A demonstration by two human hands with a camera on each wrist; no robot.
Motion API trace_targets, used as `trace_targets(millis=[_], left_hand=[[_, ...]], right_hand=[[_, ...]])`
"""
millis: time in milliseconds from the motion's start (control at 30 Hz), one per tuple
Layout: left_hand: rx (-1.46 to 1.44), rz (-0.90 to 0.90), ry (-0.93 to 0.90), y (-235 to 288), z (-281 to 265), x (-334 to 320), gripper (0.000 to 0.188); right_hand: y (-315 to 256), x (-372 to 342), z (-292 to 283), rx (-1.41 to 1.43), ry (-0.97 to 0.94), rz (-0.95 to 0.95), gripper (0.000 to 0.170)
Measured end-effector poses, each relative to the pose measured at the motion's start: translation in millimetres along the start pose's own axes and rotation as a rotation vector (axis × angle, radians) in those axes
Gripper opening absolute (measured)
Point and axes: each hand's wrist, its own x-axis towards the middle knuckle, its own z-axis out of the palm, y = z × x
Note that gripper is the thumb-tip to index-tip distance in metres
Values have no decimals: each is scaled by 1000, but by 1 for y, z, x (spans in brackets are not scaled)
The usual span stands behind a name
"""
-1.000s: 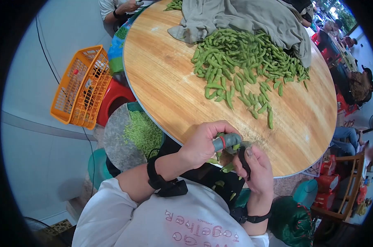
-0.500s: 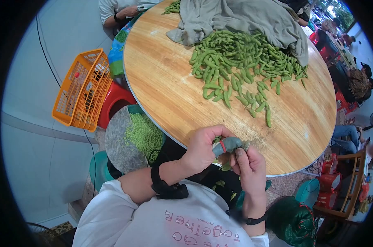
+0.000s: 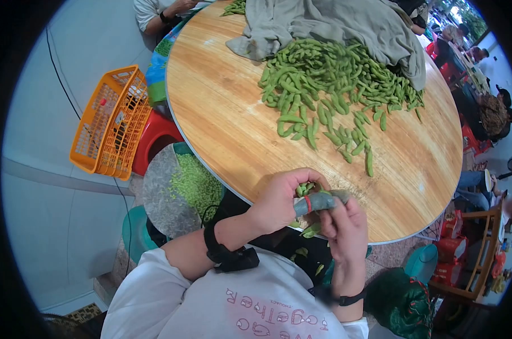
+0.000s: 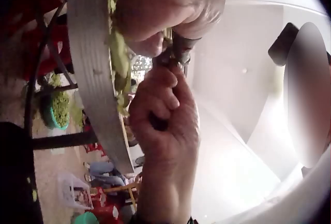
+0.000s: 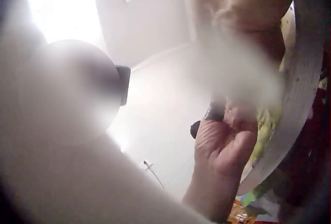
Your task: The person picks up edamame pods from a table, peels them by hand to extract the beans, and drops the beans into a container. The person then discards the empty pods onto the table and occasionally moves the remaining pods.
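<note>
Both hands meet over the near edge of the round wooden table (image 3: 222, 113). My left hand (image 3: 273, 203) is curled around green edamame beans (image 3: 305, 189); a grey finger cover (image 3: 318, 201) with a red band is on its thumb. Against that thumb tip, my right hand (image 3: 346, 229) pinches with thumb and curled fingers at an edamame pod, mostly hidden by the fingers. In the left wrist view, the right hand (image 4: 163, 105) touches the covered thumb. Pods (image 3: 311, 229) lie below the hands at the edge. A large heap of edamame pods (image 3: 324, 79) spreads farther back.
A grey cloth (image 3: 329, 22) covers the back of the heap. Left of the table, shelled green beans (image 3: 196, 183) fill a container below table height. An orange basket (image 3: 95, 127) rests by a red stool (image 3: 154, 138). Another person's arm (image 3: 160, 20) is at the far left.
The right hand has shifted slightly, its fingers closing in around the left thumb tip. More green shows inside the left hand's curl. The heap and cloth stay put.
</note>
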Motion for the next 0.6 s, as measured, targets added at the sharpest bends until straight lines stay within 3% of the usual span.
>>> trace_targets(millis=[67,100,200,233,300,333,433,500,533,600], left_hand=[[54,35,6,4,-2,3,23],[112,72,13,5,-4,4,25],[-22,24,117,-2,-7,10,25],[-24,20,120,-2,-7,12,25],[45,22,215,-1,-8,16,26],[43,22,216,-2,-9,17,26],[-68,44,145,-2,-14,15,29],[119,-48,-56,2,-14,11,30],[118,-48,-56,1,-16,10,30],[387,-9,-188,-1,-19,8,27]], right_hand=[[-6,8,-7,466,-108,153,18],[-6,13,-10,466,-108,156,18],[-4,34,-15,-181,-54,-83,19],[-6,42,-13,-181,-55,-79,19],[-15,55,-7,-1052,378,-466,18],[-16,61,-7,-1124,431,-380,18],[-11,65,-8,-1235,412,-411,16],[-6,66,-10,-1216,455,-407,15],[-5,65,-11,-1194,499,-405,14],[-7,67,-19,-1250,474,-397,15]])
